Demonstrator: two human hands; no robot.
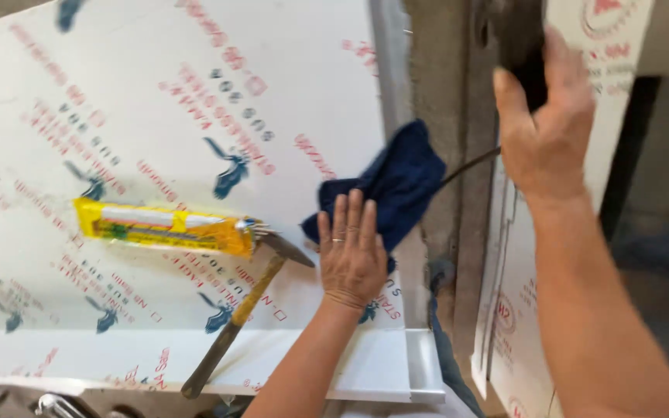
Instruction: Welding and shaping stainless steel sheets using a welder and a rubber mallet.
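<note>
Head view: our left hand (352,251) lies flat, fingers spread, pressing a dark blue cloth (391,188) near the right edge of the white film-covered metal sheet (156,85). Our right hand (543,124) is curled tight round a black power tool (522,39). Just left of the cloth: wooden-handled hammer (238,313), yellow sealant tube (164,226).

Soft dark-blue cloth (396,186) under my left hand (350,251); glossy film-covered white sheet (156,93); worn wooden-handled metal hammer (245,310); rough concrete column (447,101).
</note>
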